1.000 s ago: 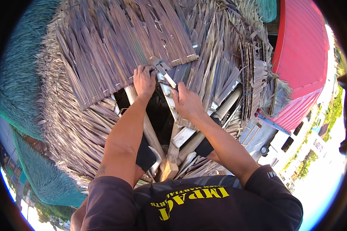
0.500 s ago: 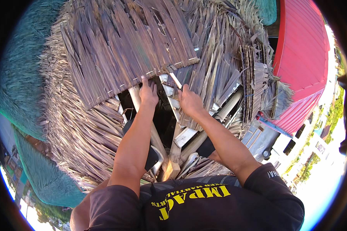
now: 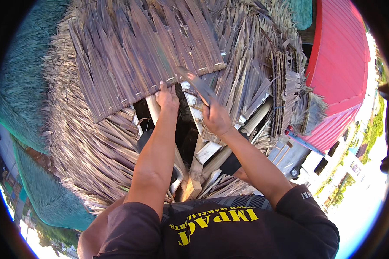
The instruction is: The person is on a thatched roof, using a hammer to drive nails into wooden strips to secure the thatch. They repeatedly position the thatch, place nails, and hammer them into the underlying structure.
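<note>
A brown palm-leaf thatch panel [image 3: 142,52] lies across the roof in front of me, its stitched lower edge running from left to right. My left hand [image 3: 167,98] is closed at that edge, its fingertips gripping the panel. Whether it also pinches a nail is too small to tell. In my right hand [image 3: 216,117] is a hammer [image 3: 202,88], smeared by motion; its head is close to the panel's edge, just right of my left fingers. Below both hands, white-faced battens [image 3: 193,108] and round poles [image 3: 153,108] frame a dark gap.
Older dry thatch [image 3: 90,159] slopes away at left. A bundle of stacked thatch panels [image 3: 279,90] rests at right. Past the roof are a red metal roof [image 3: 339,64] and green thatched roofs [image 3: 26,86]. A squared timber end [image 3: 192,190] stands close to my body.
The hammer has swung and its head now shows blurred, farther left over the panel's edge. My right hand has tilted with it. My left hand stays at the edge, its fingers more closed.
</note>
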{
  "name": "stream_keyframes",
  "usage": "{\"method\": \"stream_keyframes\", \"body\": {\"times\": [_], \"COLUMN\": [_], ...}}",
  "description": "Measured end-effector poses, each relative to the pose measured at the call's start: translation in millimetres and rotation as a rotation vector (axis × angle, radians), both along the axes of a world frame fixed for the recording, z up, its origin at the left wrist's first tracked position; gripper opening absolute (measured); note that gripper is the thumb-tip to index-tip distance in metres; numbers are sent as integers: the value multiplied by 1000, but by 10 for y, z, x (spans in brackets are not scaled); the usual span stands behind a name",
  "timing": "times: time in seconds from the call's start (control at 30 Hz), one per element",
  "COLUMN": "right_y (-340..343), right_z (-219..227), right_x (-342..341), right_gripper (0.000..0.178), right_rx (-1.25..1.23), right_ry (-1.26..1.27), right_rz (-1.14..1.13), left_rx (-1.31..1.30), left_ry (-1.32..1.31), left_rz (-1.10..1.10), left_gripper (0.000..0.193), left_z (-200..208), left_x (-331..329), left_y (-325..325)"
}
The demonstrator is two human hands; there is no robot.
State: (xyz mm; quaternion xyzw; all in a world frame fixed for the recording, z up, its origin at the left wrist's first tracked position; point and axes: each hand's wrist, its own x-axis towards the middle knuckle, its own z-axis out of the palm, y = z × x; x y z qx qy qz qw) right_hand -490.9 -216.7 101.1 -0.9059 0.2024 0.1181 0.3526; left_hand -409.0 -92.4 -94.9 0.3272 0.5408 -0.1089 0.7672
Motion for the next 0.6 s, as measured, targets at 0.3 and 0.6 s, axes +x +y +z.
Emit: {"method": "stream_keyframes", "body": {"times": [0.3,0.6], "right_y": [-47,404], "right_z": [-254,473], "right_x": [-87,553], "right_gripper": [24,34], "right_rx": [-46,41], "right_ry": [-420,1], "right_rz": [98,58], "left_rx": [73,1305], "left_ry": [102,-215], "left_rz": [-131,-2209], "left_gripper": [37,43], "left_z": [125,1676], "left_x": [54,1128], "left_y": [-14,1596]}}
